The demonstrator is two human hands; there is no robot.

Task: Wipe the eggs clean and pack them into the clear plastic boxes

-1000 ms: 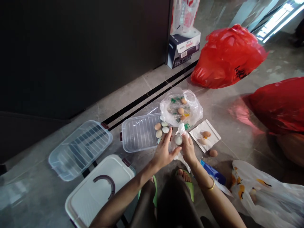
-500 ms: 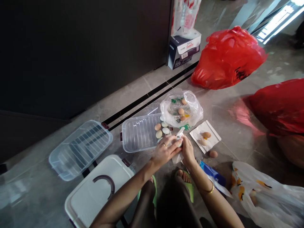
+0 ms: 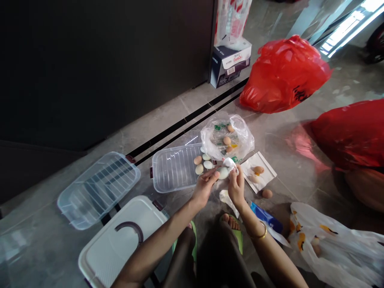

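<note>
My left hand (image 3: 204, 189) pinches a pale greenish egg (image 3: 222, 173) at its left end. Between the fingers of my right hand (image 3: 236, 187) is a crumpled white tissue (image 3: 230, 163), close against the egg's right side. Just left of my hands lies a clear plastic bin (image 3: 172, 170), with several pale and brown eggs (image 3: 199, 169) at its right end. Beyond my hands, an open clear plastic bag (image 3: 207, 140) holds brown eggs (image 3: 227, 141) and a yellow smear. A broken brown egg (image 3: 258, 170) rests on a white flat sheet (image 3: 271, 175). Another tissue (image 3: 228, 200) lies below my hands.
One brown egg (image 3: 267, 194) sits on the floor beside a blue packet (image 3: 268, 218). A white plastic bag (image 3: 318, 248) is at lower right, red bags (image 3: 288, 76) farther off. At left are another clear bin (image 3: 99, 192) and a white lid (image 3: 120, 240) with a handle.
My hands, earlier close together around the egg and tissue, have moved apart slightly. The egg now shows in my left fingers, the tissue in my right. A second tissue below shows more fully.
</note>
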